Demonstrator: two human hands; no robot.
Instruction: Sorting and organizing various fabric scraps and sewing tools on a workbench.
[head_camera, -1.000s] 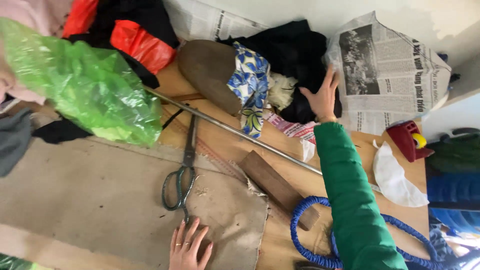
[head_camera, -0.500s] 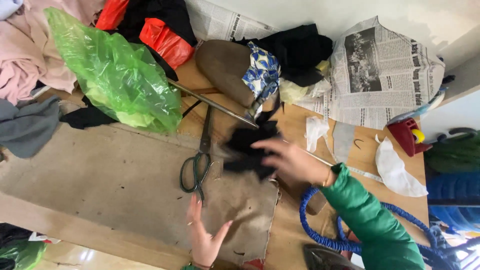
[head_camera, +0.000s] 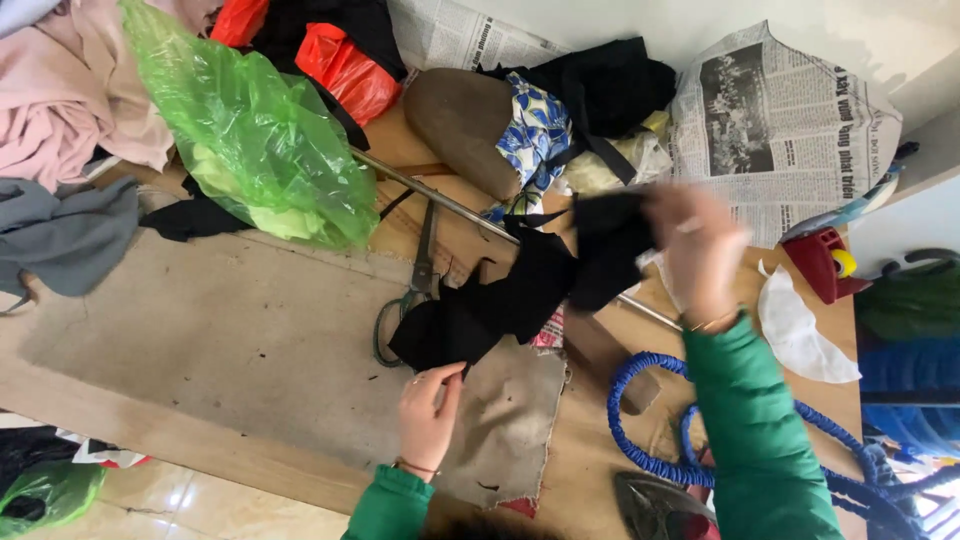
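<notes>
I see a black cloth (head_camera: 520, 290), dark, limp and irregular in shape, hanging stretched above the middle of the bench (head_camera: 200, 420). My right hand (head_camera: 695, 250), blurred, is closed on its far right end. My left hand (head_camera: 428, 415) pinches its near left edge with the fingertips. Scissors (head_camera: 412, 290) lie just left of the cloth.
</notes>
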